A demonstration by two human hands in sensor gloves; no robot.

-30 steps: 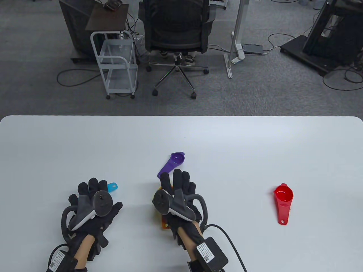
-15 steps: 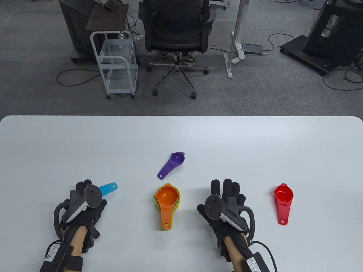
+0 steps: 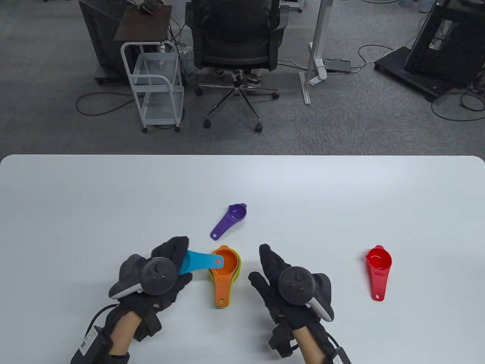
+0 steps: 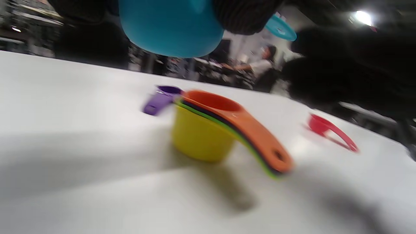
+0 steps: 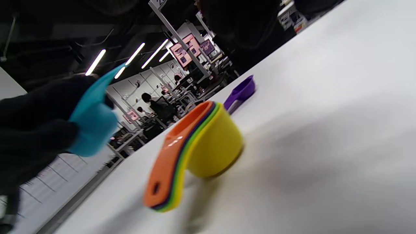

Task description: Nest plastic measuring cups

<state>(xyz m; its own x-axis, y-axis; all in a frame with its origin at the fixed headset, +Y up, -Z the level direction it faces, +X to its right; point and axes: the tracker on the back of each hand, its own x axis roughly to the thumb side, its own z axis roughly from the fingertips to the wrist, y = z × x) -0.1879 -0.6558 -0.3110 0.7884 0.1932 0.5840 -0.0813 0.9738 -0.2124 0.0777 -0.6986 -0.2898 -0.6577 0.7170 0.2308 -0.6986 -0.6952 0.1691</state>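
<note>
Step in hand: left hand (image 3: 159,278) holds blue cup (image 3: 200,262) raised beside stack (image 3: 224,267); right hand (image 3: 288,284) empty, fingers spread; next, likely lower into orange cup (image 4: 224,109).

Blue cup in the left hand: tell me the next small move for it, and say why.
Probably lower the blue cup bowl-first into the orange cup topping the nested stack. The left hand holds it in the air beside that stack, handle tip over the orange rim, and the wrist views show it raised above the table. The right hand holds nothing.
</note>
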